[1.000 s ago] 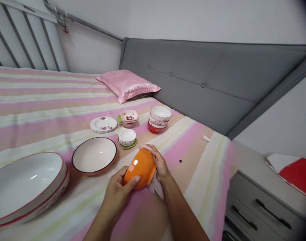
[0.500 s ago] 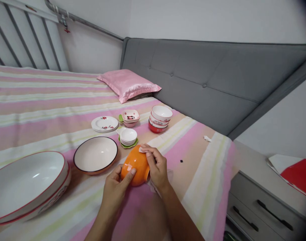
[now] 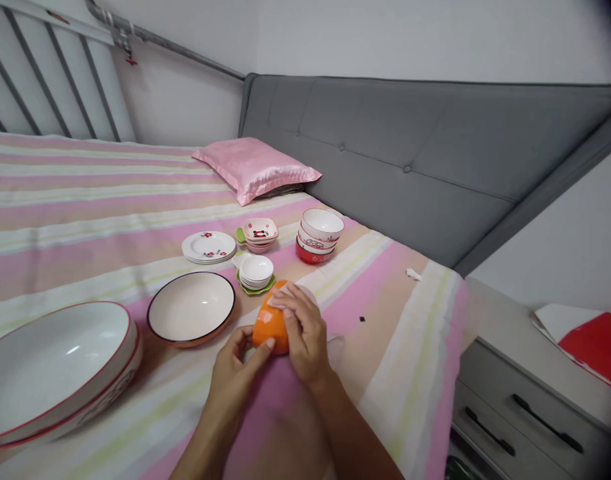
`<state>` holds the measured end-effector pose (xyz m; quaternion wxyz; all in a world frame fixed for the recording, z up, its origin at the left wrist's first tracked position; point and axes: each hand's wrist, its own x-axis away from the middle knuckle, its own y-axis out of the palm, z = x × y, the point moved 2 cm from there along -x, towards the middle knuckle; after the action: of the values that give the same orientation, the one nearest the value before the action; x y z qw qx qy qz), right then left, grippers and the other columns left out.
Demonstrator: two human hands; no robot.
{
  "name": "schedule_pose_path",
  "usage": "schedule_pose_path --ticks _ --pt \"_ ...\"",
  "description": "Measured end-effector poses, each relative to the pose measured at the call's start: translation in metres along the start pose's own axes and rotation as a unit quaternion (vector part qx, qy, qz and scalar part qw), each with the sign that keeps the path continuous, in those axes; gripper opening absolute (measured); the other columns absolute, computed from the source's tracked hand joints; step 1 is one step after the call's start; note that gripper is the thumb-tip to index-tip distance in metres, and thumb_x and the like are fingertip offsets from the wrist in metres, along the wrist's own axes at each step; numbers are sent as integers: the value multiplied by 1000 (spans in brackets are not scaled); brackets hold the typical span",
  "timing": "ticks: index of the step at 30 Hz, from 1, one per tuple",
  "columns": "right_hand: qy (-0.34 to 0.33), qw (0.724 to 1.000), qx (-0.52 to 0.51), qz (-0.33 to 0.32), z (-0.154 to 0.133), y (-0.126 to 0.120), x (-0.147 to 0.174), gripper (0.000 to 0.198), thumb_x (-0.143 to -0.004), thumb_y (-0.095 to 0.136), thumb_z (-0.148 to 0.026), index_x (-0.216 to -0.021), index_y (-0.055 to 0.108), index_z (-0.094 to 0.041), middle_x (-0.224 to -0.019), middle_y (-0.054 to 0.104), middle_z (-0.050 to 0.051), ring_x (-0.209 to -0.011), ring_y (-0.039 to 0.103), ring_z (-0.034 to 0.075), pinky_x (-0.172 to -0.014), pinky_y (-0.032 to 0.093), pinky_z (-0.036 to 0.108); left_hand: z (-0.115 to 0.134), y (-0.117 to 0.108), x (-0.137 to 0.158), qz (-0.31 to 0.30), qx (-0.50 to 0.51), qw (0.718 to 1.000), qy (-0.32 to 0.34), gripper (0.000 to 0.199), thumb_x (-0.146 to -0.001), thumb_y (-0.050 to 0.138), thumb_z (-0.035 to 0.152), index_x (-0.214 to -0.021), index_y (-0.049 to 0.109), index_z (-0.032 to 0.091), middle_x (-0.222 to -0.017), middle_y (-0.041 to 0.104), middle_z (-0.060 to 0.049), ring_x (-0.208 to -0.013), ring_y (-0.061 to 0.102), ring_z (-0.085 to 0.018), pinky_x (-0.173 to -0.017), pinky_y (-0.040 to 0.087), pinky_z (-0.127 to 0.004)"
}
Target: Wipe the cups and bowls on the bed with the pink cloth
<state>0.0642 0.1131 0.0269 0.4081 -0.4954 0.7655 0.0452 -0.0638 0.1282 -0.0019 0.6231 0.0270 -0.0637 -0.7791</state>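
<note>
The glossy round orange bowl (image 3: pixel 268 329) is uniform in colour over its visible outer wall; the thin fabric cloth (image 3: pixel 280 299) is pale pink. The shallow round cream bowl (image 3: pixel 191 307) has a dark rim and an orange-brown outside. The large oval white dishes (image 3: pixel 60 360) are rimmed in red. The round white plates (image 3: pixel 208 247) bear red flowers; the small squarish pink dishes (image 3: pixel 260 230), a red-and-black figure. The fabric bedspread (image 3: pixel 85 220) is striped pink, peach, white and yellow-green.
</note>
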Motion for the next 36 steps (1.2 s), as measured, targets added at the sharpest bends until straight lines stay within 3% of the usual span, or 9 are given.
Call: schedule_pose_path --ticks 4,7,11,17,20,23,28,32,36 --pt "109 984 -104 99 23 -7 -2 28 -94 38 -26 -102 64 -19 -117 65 7 -125 48 19 -107 35 41 -4 4 -1 -79 -46 996 17 28 -74 67 36 -92 66 15 -95 68 -9 -92 60 -24 -88 43 -34" --pt "143 964 -169 145 32 -10 -1 26 -93 41 -30 -100 64 -19 -114 66 8 -122 51 19 -106 37 40 -4 7 2 -124 -66 989 40 27 -81 58 37 -98 66 17 -96 66 -8 -92 57 -22 -89 42 -33" --pt "146 961 -182 148 32 -10 0 25 -93 43 -30 -99 64 -19 -114 66 8 -121 52 19 -105 38 40 0 10 4 -129 -87 987 46 27 -84 54 41 -92 64 18 -91 65 -6 -86 57 -21 -83 42 -29" --pt "162 960 -189 129 31 -8 4 26 -93 40 -31 -100 62 -18 -116 66 10 -112 59 19 -101 44 39 8 8 7 -98 -20 994 43 29 -83 56 45 -85 63 17 -76 60 -3 -73 52 -17 -70 41 -25" --pt "126 979 -144 76 19 -8 4 27 -94 39 -27 -102 63 -19 -118 66 8 -120 54 19 -103 42 39 8 3 7 -72 22 997 34 27 -82 58 42 -89 64 17 -82 62 -3 -75 53 -16 -69 41 -24" --pt "27 998 -55 6 -4 -8 3 28 -92 39 -19 -105 64 -21 -116 67 5 -124 51 19 -107 40 40 6 -1 5 -48 46 997 38 24 -81 60 40 -90 65 18 -85 64 -3 -76 53 -15 -69 42 -23" --pt "-147 983 33 -106 -37 4 8 37 -87 37 -11 -112 62 -21 -113 69 4 -115 59 17 -104 45 36 4 -2 6 -18 54 998 36 21 -72 66 33 -84 67 16 -81 65 -3 -73 55 -17 -68 43 -25" --pt "-181 970 63 -149 -42 15 12 37 -86 35 -8 -110 62 -18 -119 66 5 -118 57 16 -106 44 30 6 -2 7 11 25 999 34 12 -63 66 26 -67 64 15 -64 60 -1 -62 50 -16 -57 40 -24" --pt "-156 972 86 -153 -36 10 5 33 -88 37 -9 -107 64 -15 -119 66 7 -122 53 18 -108 40 33 7 -1 6 -7 36 998 54 12 -69 66 28 -72 65 16 -69 60 -1 -67 50 -16 -65 42 -24"
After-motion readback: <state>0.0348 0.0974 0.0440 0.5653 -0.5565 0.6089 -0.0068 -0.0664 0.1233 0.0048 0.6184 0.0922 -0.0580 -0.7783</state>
